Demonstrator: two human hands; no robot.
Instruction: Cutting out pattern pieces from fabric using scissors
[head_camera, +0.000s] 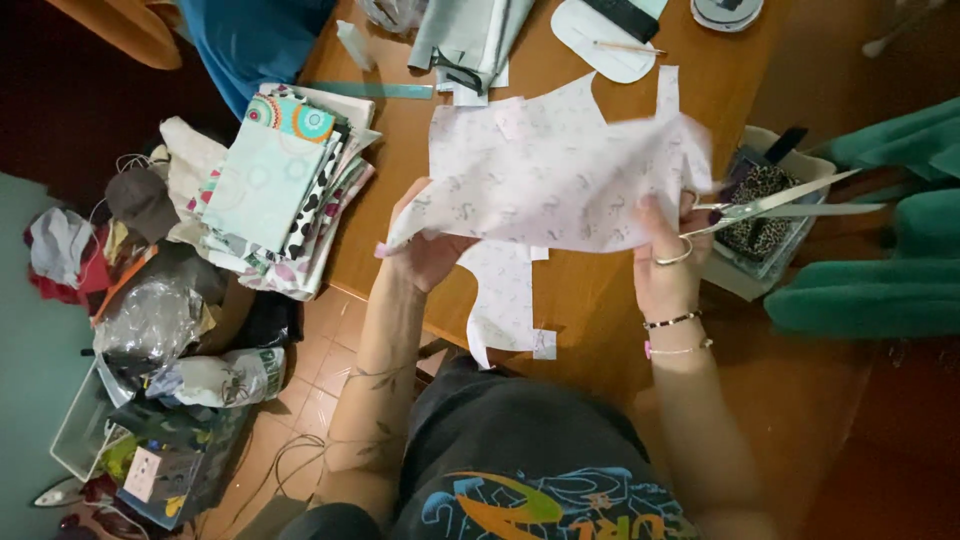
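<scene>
Over table (600, 290), both hands' grip pinching pale fabric (560, 180); right w/ scissors (770, 205), fingers half-hidden.

Fabric piece (560, 180) held over bench (600, 290), left hand (425, 250) at left edge, right hand (665, 255) at right with scissors (770, 205). Folded fabric stack (285, 185) left; box (765, 215) right.

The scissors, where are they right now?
In the head view the scissors are at the right, open, held in the right hand, which also pinches the pale printed fabric piece. Their blades point right over the tray of leopard-print fabric.
</scene>
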